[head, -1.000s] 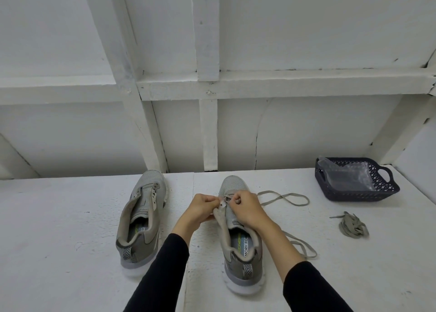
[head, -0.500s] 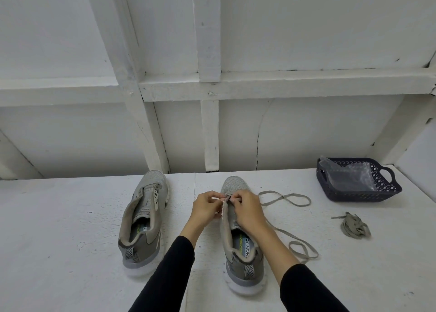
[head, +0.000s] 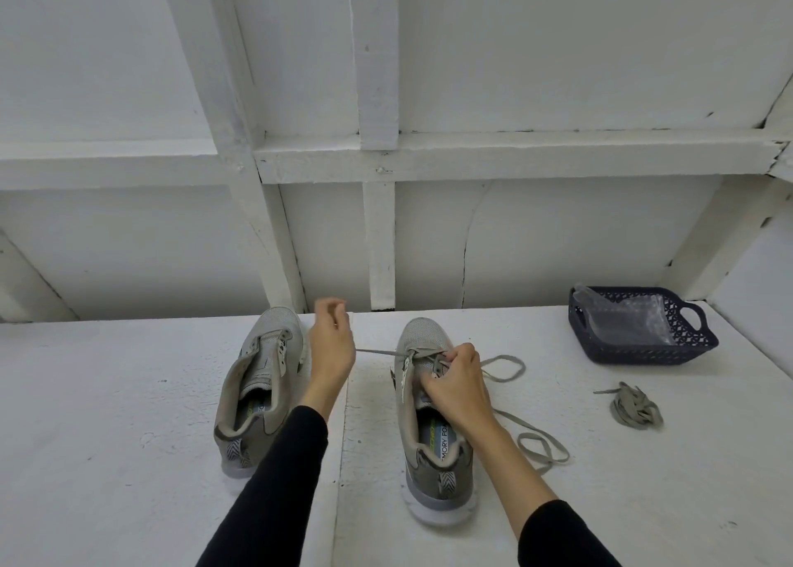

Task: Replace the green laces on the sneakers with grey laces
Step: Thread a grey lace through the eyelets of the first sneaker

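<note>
left hand raised, fingers curled, pinching end of flat grey lace; lace runs taut, sideways to right, into front eyelets of grey mesh sneaker. right hand rests on that sneaker's tongue, fingers curled, pinching lace at eyelets. loose lace loops trail right of right hand. second unlaced grey sneaker just left of left hand. bundled laces and dark plastic basket further right.

Two sneakers, one loose lace, one bundled lace, one dark basket, one plastic bag, two hands.
</note>
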